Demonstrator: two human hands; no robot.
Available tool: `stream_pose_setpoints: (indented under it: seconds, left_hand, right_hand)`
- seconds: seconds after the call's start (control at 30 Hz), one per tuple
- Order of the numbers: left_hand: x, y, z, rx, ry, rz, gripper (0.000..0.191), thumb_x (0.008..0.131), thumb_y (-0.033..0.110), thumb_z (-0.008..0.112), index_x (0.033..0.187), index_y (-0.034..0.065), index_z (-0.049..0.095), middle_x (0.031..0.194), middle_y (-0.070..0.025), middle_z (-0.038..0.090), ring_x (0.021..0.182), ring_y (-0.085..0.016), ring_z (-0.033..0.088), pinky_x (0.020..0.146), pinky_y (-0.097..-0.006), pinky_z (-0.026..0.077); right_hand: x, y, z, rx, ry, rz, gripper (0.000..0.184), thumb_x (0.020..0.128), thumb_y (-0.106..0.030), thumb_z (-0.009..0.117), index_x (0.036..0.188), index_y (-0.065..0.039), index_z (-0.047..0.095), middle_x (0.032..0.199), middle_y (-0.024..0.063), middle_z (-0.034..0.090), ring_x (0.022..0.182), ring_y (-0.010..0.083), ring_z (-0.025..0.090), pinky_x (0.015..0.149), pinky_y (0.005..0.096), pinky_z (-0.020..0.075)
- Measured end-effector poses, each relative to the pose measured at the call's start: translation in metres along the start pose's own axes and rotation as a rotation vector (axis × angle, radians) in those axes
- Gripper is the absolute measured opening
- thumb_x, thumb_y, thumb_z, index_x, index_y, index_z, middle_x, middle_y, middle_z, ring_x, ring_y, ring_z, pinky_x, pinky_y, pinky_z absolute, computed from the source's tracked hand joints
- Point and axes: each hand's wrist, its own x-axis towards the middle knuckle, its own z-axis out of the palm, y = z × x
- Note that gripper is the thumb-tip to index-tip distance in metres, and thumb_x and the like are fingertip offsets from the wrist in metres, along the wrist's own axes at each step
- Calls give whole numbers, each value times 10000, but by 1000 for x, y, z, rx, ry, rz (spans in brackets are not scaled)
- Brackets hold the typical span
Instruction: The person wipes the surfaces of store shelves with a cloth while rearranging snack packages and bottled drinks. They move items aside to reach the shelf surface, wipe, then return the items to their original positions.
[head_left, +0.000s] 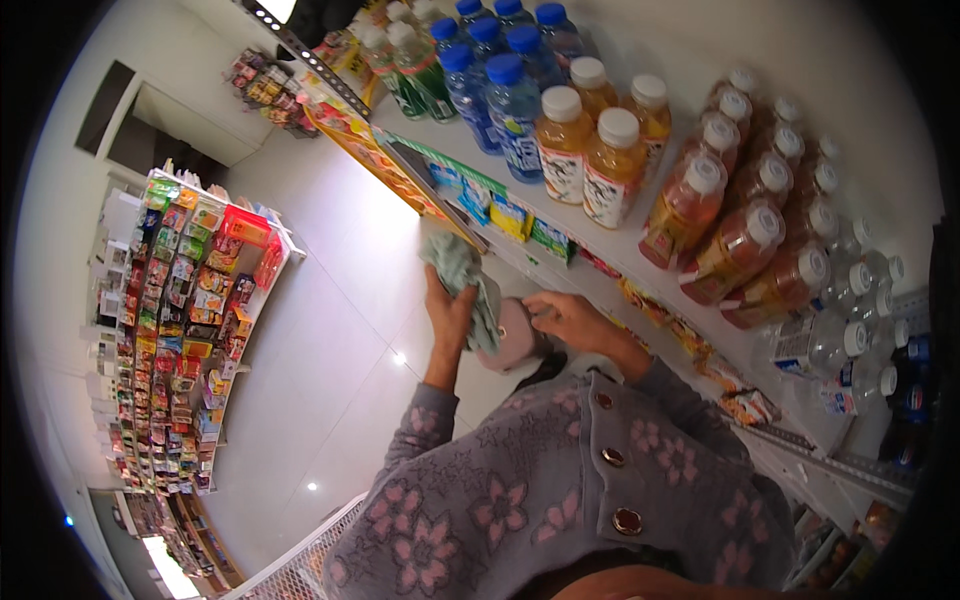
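My left hand (448, 311) grips a bunched pale green cloth (459, 264), its thumb laid across the folds. Part of the cloth hangs down over the side of a dusty pink bag (516, 341) that has a small round metal-looking fitting. At the bag's upper right edge is my right hand (571, 321), with bent fingers touching or very near the rim. Whether those fingers pinch the bag is not clear. The bag sits close in front of my body, and the cloth covers its left part.
Beside me on the right runs a shop shelf (480, 154) with blue-capped bottles (514, 112), amber drink bottles (615, 169) and reddish drink bottles (739, 251). Snack packets (517, 221) line a lower level. Across the tiled floor (330, 315) stands a packed snack rack (187, 315). White mesh (300, 562) is at lower left.
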Motion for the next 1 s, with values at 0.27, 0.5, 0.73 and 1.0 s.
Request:
stream_pose_setpoints:
  seconds: [0.27,0.5,0.73,1.0]
  left_hand:
    - [83,10,-24,220,41,137,576,788,90,724,1326,-11,547,1227,-223,604,1161,-386,603,1053,-428,460]
    - [253,29,-91,642,194,432,670,854,317,703,1412,46,449,1359,-293,610,1131,-499,652,976,-528,528]
    - [412,34,-77,1150,-118,514,438,892,234,624,1302,79,637,1271,-226,665,1047,-440,718,854,-545,580]
    - [456,-10,-34,1395,-258,636,202,917,182,622,971,126,809,1107,-139,758,947,-344,760,783,-461,614]
  right_hand:
    - [-7,-17,-8,-44,130,25,373,995,-165,687,1330,-5,641,1180,190,734,1010,248,726,852,364,572]
    - [14,-55,5,-131,216,136,373,1003,-154,685,1353,-32,638,1213,160,733,1057,239,721,876,370,565]
    - [73,-136,19,-333,190,100,354,983,-79,672,1333,-33,654,1188,132,718,980,168,687,853,332,554]
    - [166,-257,-20,-755,263,-41,311,939,-123,705,1228,-7,700,1090,105,748,891,184,693,764,333,546]
